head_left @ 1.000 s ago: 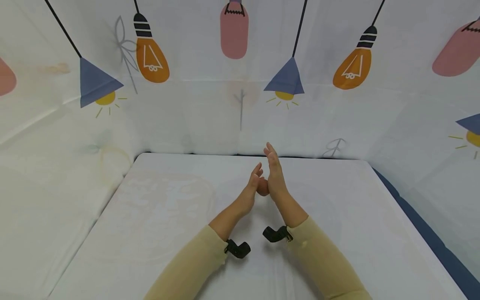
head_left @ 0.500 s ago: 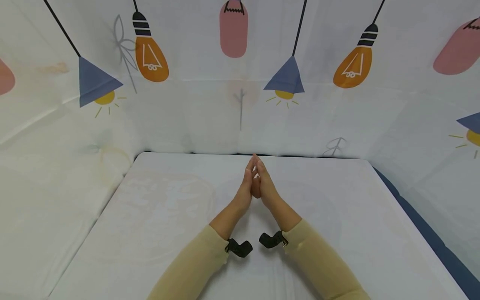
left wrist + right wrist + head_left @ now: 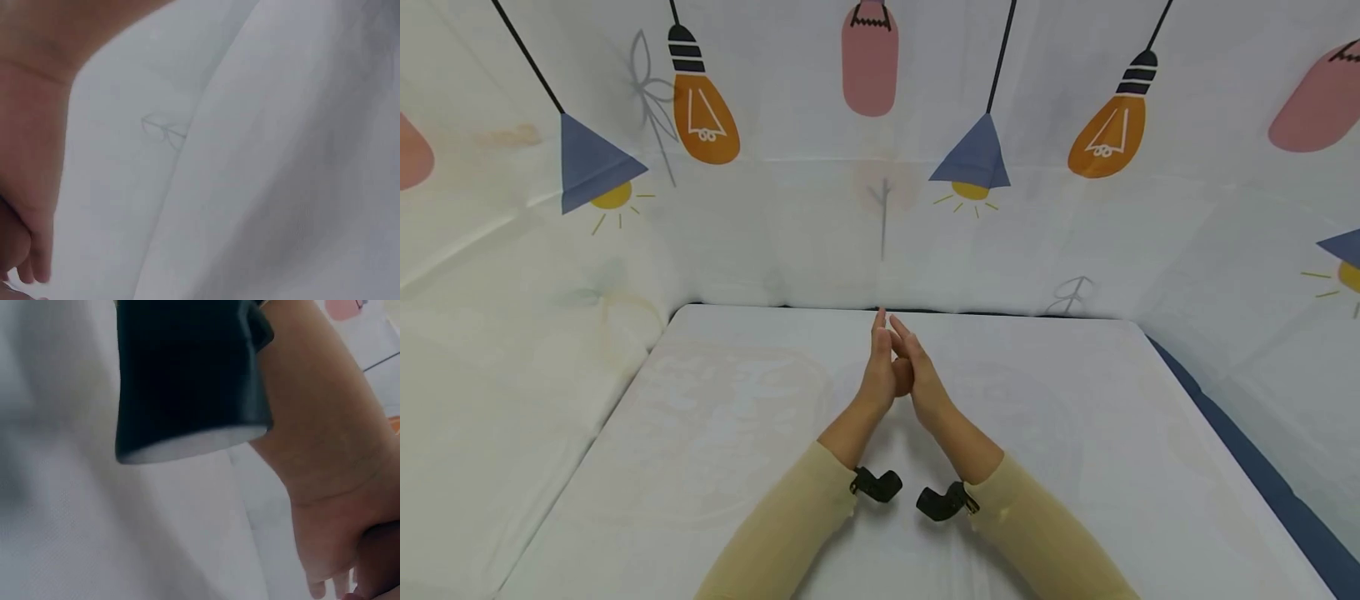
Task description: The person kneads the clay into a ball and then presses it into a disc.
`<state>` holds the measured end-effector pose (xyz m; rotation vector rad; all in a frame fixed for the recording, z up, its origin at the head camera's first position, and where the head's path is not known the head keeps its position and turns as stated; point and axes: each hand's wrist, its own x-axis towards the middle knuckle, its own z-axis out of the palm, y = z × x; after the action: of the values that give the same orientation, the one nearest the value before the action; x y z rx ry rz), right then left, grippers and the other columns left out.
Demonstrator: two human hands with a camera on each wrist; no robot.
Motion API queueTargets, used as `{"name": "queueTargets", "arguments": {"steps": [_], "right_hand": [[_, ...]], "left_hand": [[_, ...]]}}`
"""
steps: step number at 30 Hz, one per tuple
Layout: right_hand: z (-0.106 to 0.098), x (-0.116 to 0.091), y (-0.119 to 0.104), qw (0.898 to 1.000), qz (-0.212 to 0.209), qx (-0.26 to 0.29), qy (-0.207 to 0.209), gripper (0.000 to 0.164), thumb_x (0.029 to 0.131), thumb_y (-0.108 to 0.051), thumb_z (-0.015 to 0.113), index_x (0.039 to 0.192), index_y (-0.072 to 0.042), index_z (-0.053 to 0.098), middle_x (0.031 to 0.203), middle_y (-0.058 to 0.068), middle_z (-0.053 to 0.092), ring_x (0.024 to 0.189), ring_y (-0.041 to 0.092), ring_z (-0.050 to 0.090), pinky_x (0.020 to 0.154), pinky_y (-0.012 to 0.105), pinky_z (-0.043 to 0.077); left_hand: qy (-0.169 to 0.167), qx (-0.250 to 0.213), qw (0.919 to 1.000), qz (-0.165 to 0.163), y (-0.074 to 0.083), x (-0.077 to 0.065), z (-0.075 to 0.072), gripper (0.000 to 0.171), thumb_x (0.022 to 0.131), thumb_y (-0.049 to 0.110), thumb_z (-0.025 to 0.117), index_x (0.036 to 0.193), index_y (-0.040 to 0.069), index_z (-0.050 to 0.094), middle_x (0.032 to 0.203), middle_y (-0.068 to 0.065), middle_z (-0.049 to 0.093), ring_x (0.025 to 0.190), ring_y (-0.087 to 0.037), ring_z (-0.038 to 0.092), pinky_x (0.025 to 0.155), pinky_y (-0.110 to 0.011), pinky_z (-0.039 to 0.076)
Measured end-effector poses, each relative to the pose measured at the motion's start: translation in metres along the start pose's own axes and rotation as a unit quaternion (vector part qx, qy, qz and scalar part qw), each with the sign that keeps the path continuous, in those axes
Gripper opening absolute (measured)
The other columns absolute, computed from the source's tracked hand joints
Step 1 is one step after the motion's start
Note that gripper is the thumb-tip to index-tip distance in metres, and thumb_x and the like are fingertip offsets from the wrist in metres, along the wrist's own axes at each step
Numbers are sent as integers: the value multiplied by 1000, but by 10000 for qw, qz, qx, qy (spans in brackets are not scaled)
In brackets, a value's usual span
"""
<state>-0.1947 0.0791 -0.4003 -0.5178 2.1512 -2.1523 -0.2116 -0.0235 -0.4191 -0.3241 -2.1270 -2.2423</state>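
Note:
Between the two palms sits a smooth brown ball, its lower side showing in the gap near the heels of the hands. My left hand lies against one side of it, fingers held straight and pointing forward. Against the other side presses my right hand, flat too, fingers reaching forward and leaning toward the left hand. Both hands are above the table near its far half. At the lower left corner of the left wrist view, the rounded ball is partly cut off. What the ball is made of I cannot tell.
The white table spreads under the forearms. Behind it hangs a white cloth printed with lamps and bulbs. Small black cameras stick out from the left sleeve cuff and the right sleeve cuff, facing each other closely.
The right hand has drawn back while the left hand has slid forward, palms facing throughout. Hands and ball have shifted a little to the left.

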Motion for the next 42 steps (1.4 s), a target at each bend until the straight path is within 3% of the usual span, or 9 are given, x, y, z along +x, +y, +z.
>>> {"name": "queueTargets", "arguments": {"steps": [4,7,11,18,22,26,33,38,42], "right_hand": [[-1,-3,-5,9998,-200,-59,-52,69,102,-62,23,159,-24,30,158,9,38,149,20,25,119,56,7],[-4,-3,-9,9993,-374,11,-34,70,102,-62,23,159,-22,29,159,10,36,149,21,27,120,54,9],[-8,0,-14,9985,-509,172,96,72,102,-62,22,160,-19,28,159,10,36,150,23,24,121,50,10],[-18,11,-17,9977,-566,86,365,76,101,-66,25,159,-17,27,160,10,34,150,23,22,121,46,10],[-25,18,-13,9973,-485,-99,536,70,103,-59,23,160,-17,27,160,10,32,149,21,24,121,47,9],[-30,24,-6,9962,-267,-266,781,63,105,-50,24,159,-18,28,161,9,31,149,20,24,121,48,10],[-37,33,8,9924,-210,-352,1163,60,107,-41,26,157,-9,31,161,13,30,149,24,24,121,47,13],[-32,33,16,9939,-41,-444,1012,61,106,-41,27,157,-8,31,161,15,29,149,26,23,120,48,15],[-22,28,18,9974,170,-22,706,64,104,-43,27,159,-10,27,164,10,24,151,27,18,120,49,10]], "left_hand": [[-51,305,9994,-122,-1,1,-3,89,93,80,10,162,26,2,167,-9,5,152,-30,9,117,-62,8],[-393,478,9980,-156,-1,0,-4,78,101,67,7,162,19,1,168,-7,3,152,-28,5,118,-59,7],[-943,736,9926,-215,0,-3,-3,72,104,59,3,162,18,-2,168,-7,0,152,-28,2,118,-60,7],[-1390,964,9854,-174,6,-9,1,85,97,73,4,162,18,-3,166,-15,7,151,-34,9,116,-64,14],[-1439,874,9857,-56,5,-12,4,92,93,78,5,162,18,1,165,-17,13,150,-36,17,116,-63,15],[-1508,733,9858,26,4,-15,5,87,95,76,5,162,20,2,165,-14,14,148,-36,22,116,-63,13],[-1530,339,9876,132,5,-18,6,83,98,72,5,162,19,6,165,-16,16,150,-35,18,118,-59,11],[-1423,-106,9892,321,9,-16,5,98,90,84,10,162,18,7,166,-15,13,149,-37,21,119,-57,11],[-1202,-79,9915,491,8,-13,4,88,95,77,6,163,21,7,167,-6,10,151,-30,17,119,-58,10]]}}
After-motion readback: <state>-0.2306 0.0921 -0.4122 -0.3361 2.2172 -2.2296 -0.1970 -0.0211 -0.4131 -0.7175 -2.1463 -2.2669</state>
